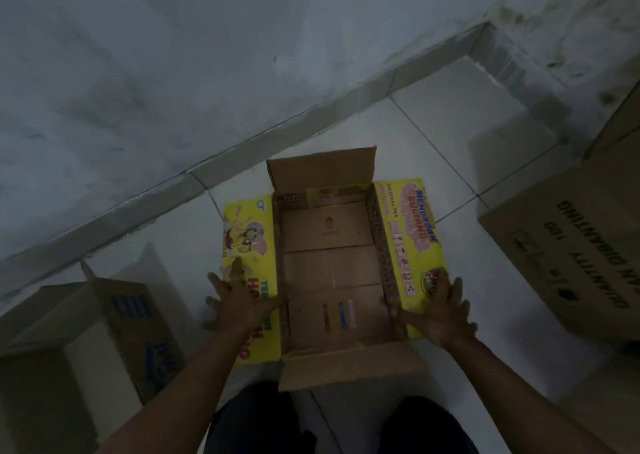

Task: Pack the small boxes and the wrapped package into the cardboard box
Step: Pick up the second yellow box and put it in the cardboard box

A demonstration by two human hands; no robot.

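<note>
An open cardboard box (332, 273) stands on the white tiled floor in front of me, with nothing inside it. Its two long flaps, printed in yellow, are folded outward to left and right, and the brown end flaps stand at the far and near ends. My left hand (239, 301) lies flat on the left yellow flap with its fingers spread. My right hand (440, 310) presses flat on the right yellow flap, thumb at the box's rim. No small boxes and no wrapped package are in view.
A large brown carton (568, 246) with upside-down black print stands at the right. Another open carton (86, 332) with blue print sits at the lower left. A grey wall (173, 73) with a tiled skirting runs diagonally behind the box. My knees show at the bottom.
</note>
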